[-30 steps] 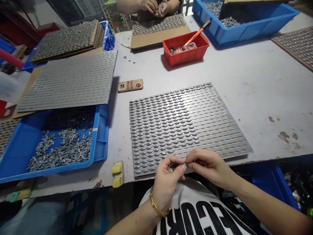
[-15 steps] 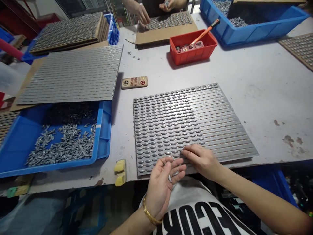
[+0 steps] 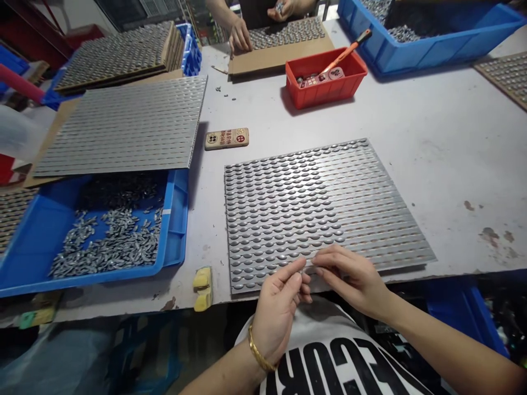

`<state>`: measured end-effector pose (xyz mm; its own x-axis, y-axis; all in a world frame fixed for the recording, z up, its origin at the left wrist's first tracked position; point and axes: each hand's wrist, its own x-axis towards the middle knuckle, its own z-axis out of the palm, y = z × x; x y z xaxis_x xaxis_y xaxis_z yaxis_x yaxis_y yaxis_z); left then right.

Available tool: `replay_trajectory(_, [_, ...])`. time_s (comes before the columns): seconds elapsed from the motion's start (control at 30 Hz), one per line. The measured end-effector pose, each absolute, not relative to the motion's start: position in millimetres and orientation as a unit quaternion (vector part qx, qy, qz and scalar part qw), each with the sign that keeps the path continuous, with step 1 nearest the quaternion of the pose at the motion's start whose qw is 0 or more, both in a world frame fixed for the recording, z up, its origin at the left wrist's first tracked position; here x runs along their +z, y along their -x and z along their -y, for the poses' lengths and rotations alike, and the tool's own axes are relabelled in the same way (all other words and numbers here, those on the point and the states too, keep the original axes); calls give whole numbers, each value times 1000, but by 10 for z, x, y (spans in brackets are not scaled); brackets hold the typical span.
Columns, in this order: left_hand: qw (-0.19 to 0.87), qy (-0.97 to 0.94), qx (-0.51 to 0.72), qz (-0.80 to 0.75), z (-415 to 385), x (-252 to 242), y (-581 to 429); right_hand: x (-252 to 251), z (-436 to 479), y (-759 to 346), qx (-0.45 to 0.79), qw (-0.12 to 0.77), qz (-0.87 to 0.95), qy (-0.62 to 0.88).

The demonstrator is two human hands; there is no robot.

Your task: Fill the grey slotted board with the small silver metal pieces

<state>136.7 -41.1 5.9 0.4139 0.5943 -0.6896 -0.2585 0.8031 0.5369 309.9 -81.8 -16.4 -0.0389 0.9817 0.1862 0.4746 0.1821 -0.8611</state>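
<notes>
The silver slotted board point(image 3: 379, 203) lies in front of me, its left part covered with rows of small oval metal pieces point(image 3: 267, 203) and its right part showing bare slots. My left hand point(image 3: 282, 291) is closed, palm up, over the board's near edge, thumb against the curled fingers. A bit of shiny metal shows at its fingertips; most of what it holds is hidden. Just to the right, my right hand point(image 3: 349, 277) hovers over the lowest rows. Its thumb and index finger are slightly apart, and I see nothing between them.
To the left, a blue bin point(image 3: 175, 230) of loose metal pieces stands beneath another slotted board point(image 3: 123, 131). A phone point(image 3: 227, 139), a yellow block point(image 3: 202, 289) and a red bin point(image 3: 325, 93) with a knife-like tool share the table. Across, a co-worker's hand point(image 3: 240, 37) touches a filled board.
My left hand has curled its fingers over the pieces that lay visible on them. My right hand has lifted off the board slightly, its thumb and index finger parting.
</notes>
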Motion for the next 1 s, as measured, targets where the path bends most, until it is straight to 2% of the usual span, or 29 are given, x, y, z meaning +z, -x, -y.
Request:
replay_trajectory(0.1, [812, -208, 251, -484, 416, 72, -1408, -82, 839, -3107, 371, 422, 618, 550])
replay_trajectory(0.2, [801, -236, 257, -486, 412, 81, -1459, -49, 873, -3111, 381, 425, 606, 554])
replay_trajectory(0.4, [811, -197, 272, -479, 422, 108, -1572, -63, 973, -3057, 205, 401, 677, 581])
replay_trajectory(0.53, [829, -197, 247, -461, 478, 104, -1624, -128, 998, -3046, 152, 354, 693, 610])
replay_trajectory(0.63, [834, -194, 241, -456, 522, 100, -1651, -162, 1010, -3083, 163, 346, 690, 614])
replay_trajectory(0.8, [840, -177, 227, -460, 473, 175, -1629, -191, 974, -3233, 234, 393, 642, 616])
replay_trajectory(1.0, [803, -171, 313, -478, 258, 306, -1458, -322, 838, -3331, 270, 371, 637, 620])
